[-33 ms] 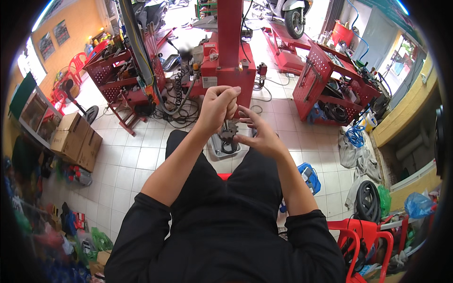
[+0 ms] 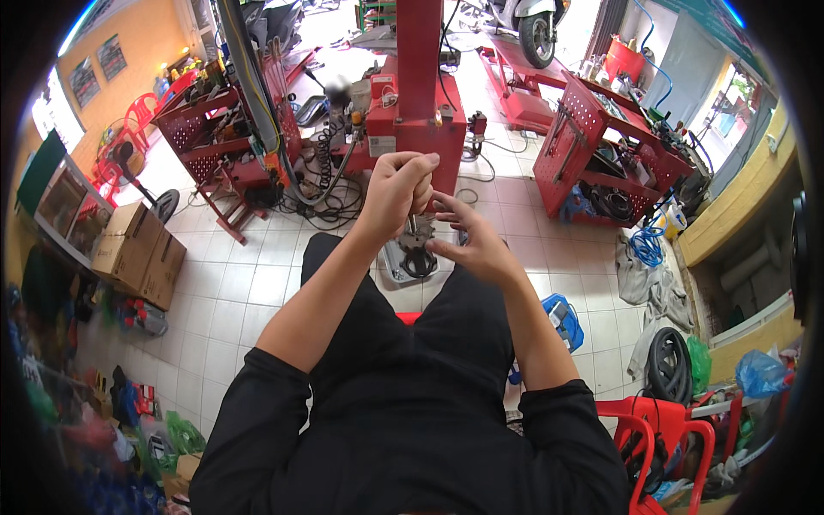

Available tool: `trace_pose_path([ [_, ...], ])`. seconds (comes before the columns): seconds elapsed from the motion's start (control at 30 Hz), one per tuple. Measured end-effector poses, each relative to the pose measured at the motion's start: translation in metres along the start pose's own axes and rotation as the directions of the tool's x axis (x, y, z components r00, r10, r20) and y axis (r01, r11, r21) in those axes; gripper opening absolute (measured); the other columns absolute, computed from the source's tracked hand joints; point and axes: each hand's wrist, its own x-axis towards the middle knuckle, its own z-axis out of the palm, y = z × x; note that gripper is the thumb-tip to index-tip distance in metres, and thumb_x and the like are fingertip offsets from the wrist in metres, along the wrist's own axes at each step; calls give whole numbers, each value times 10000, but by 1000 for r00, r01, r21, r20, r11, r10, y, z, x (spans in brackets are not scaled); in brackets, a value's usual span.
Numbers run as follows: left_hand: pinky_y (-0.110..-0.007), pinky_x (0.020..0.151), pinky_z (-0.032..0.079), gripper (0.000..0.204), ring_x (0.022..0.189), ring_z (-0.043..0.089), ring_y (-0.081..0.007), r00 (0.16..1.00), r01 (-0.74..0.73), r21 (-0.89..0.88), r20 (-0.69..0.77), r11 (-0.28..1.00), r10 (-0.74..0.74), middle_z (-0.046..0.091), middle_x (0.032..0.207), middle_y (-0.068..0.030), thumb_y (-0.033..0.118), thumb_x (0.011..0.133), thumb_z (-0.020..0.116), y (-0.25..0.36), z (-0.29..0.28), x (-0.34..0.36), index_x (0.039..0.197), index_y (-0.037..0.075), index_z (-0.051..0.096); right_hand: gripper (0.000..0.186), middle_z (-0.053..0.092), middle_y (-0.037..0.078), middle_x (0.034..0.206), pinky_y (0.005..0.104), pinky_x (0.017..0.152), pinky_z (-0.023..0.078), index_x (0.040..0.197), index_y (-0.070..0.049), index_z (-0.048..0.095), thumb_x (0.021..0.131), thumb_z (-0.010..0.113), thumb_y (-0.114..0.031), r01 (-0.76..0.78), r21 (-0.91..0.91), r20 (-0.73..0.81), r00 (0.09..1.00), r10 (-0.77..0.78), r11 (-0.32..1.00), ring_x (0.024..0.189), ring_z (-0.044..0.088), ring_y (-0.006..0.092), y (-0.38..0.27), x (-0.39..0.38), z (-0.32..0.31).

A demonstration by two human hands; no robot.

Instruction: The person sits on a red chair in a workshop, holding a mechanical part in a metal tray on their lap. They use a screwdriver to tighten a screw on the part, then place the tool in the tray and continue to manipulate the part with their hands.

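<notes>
Head view: your left hand (image 2: 398,193) is curled tightly round a slim metal rod (image 2: 412,225), its upper end hidden by your fist; your right hand (image 2: 474,246) is half open, fingers spread, beside a metal part (image 2: 421,230) at the rod's lower end, though you cannot tell whether it touches; rod and part sit between your hands, over a tray (image 2: 396,276); a red post (image 2: 418,69) blocks the far middle; cables (image 2: 336,212) litter the floor far left; cardboard boxes (image 2: 129,254) stand left; a blue case (image 2: 562,321) lies right; a red chair (image 2: 663,418) stands near right.
</notes>
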Motion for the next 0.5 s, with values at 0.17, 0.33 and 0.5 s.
trace_pose_path([
  [0.17, -242, 370, 193, 381, 379, 247, -40, 1000, 2, -42, -2, 999, -2, 311, 462, 59, 140, 899, 552, -1, -2, 1, 548, 111, 408, 607, 622, 149, 1097, 354, 891, 453, 1257, -17, 520, 753, 762, -255, -76, 7, 64, 995, 75, 997, 1019, 592, 227, -9, 2, 5],
  [0.33, -243, 368, 192, 376, 378, 238, -38, 1000, -18, -17, -1, 1000, 18, 312, 458, 59, 135, 899, 553, -2, -1, 2, 548, 108, 422, 529, 639, 145, 1026, 341, 832, 472, 1171, 0, 575, 758, 758, -273, -49, -28, 17, 999, 50, 998, 957, 606, 223, -8, 1, 9],
  [0.5, -242, 364, 191, 373, 378, 242, -34, 998, -61, -24, -33, 998, 60, 321, 459, 59, 131, 899, 554, -5, -3, 2, 548, 104, 432, 415, 628, 122, 778, 306, 708, 472, 925, 30, 633, 779, 731, -346, -133, -187, -62, 990, 123, 973, 785, 605, 192, -22, -4, 6],
])
